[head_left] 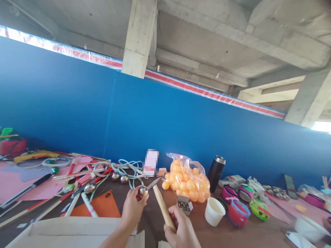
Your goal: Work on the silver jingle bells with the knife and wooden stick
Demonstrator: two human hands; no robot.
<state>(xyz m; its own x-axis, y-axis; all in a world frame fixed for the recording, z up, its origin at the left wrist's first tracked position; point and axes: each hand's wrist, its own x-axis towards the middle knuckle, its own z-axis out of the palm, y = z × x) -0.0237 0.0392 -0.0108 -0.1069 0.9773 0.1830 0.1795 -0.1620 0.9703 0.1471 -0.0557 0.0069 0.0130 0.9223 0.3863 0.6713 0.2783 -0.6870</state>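
My left hand (134, 204) is closed around a shiny metal ball (143, 191), gripped at the fingertips. A pointed grey blade (154, 183) shows just beyond the ball; whether it lies on the table or is held, I cannot tell. My right hand (181, 225) is wrapped round the lower end of a pale wooden stick (162, 206), which tilts up and to the left. The stick's upper end is close to the blade's right side. A small open box of metal bits (184, 205) stands just past my right hand.
A clear bag of orange balls (188, 181) stands behind, beside a black bottle (216, 172). A white cup (214, 212) and a red round container (238, 213) are to the right. An orange sheet (106, 205), sticks and more metal balls (90, 187) clutter the left. A blue wall (155, 113) closes the back.
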